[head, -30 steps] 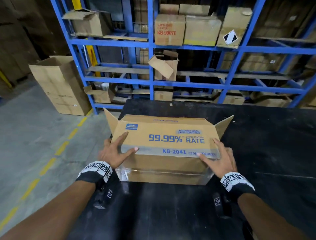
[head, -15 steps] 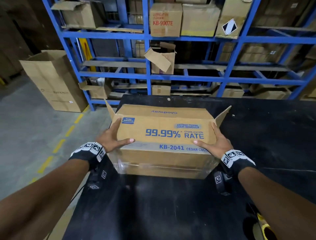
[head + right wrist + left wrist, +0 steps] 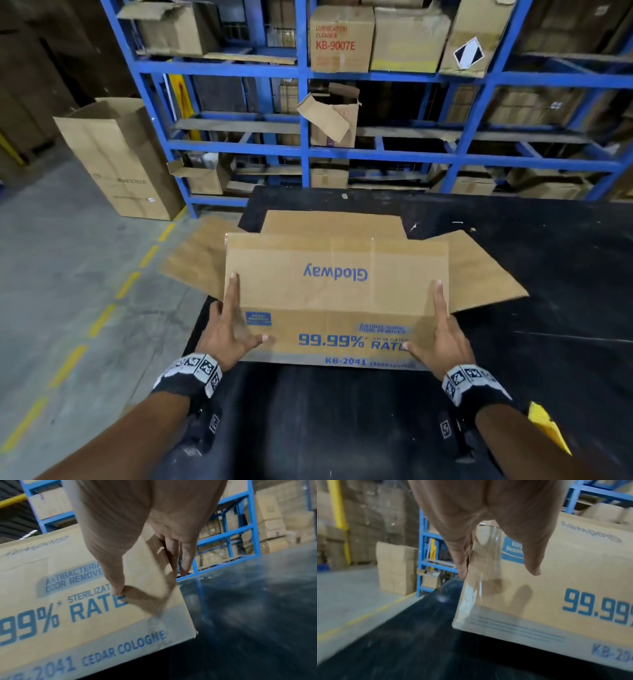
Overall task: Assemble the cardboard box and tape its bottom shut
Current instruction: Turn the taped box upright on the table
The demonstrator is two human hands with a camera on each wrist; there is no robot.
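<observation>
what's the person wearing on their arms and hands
Both hands are bare, no gloves: left hand, right hand. Each wrist carries a black band edged with white squares printed with black coded markers. A small black unit bearing another marker hangs under each wrist. Forearms are bare, no sleeves showing.

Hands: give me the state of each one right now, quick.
Left hand: holds the left end of the cardboard box, thumb on the printed face, fingers along the side.
Right hand: holds the right end the same way.
</observation>
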